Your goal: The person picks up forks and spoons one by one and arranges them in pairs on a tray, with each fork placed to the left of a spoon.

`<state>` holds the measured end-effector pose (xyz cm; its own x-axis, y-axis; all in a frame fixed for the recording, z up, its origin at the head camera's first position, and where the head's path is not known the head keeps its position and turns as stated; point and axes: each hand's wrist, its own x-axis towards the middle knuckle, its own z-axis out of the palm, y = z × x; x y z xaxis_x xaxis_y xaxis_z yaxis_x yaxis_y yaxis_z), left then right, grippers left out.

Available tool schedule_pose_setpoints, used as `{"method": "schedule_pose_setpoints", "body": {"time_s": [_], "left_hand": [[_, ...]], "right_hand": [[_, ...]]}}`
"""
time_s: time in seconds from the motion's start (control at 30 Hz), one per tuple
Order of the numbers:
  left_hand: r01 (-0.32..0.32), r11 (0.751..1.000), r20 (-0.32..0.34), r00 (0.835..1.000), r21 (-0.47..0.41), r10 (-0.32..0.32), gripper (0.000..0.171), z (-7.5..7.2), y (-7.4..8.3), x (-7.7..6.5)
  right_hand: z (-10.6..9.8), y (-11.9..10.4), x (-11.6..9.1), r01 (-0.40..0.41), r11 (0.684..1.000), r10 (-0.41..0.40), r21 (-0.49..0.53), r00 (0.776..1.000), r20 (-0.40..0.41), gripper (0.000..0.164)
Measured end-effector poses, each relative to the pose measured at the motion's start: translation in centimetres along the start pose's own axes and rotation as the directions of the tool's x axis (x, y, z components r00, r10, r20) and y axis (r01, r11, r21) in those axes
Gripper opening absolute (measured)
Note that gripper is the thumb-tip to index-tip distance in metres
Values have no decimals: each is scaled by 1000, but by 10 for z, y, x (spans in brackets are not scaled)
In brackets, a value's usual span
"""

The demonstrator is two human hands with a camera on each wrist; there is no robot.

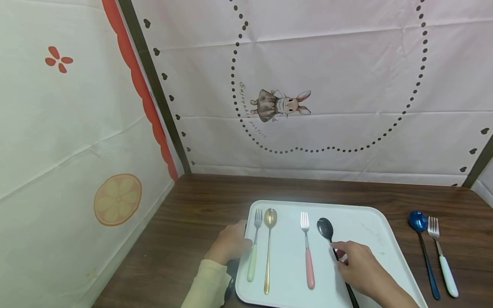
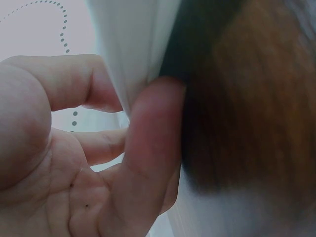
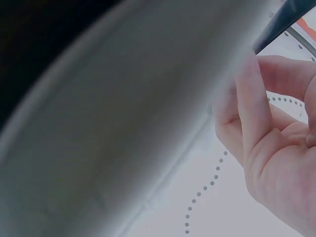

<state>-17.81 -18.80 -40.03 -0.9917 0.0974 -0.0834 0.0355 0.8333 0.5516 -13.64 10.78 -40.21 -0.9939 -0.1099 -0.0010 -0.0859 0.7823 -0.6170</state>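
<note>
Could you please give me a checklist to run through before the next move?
1. Left hand on the tray: ok, it grips the left rim.
2. Right hand on the black spoon: ok, it pinches the handle.
3. Black spoon's handle end: cannot tell, the head view cuts it off.
4. Green-handled fork and gold spoon apart: ok.
5. All cutlery on the tray: not ok, blue spoon and white-handled fork lie right of it.

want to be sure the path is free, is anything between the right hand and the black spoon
Nothing visible does; the grip of the right hand is on the black spoon, at its handle. The pink-handled fork lies to the left on the white tray, not between them.
</note>
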Motion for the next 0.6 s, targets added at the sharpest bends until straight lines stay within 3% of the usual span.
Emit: {"method": "schedule_pose_setpoints", "body": {"time_s": [0.6], "left_hand": [[15,1000,-8,1000,3,-15,51,1,1,-1]], "right_hand": [[6,-9,0,55,997,-55,-56,998,4,37]]}}
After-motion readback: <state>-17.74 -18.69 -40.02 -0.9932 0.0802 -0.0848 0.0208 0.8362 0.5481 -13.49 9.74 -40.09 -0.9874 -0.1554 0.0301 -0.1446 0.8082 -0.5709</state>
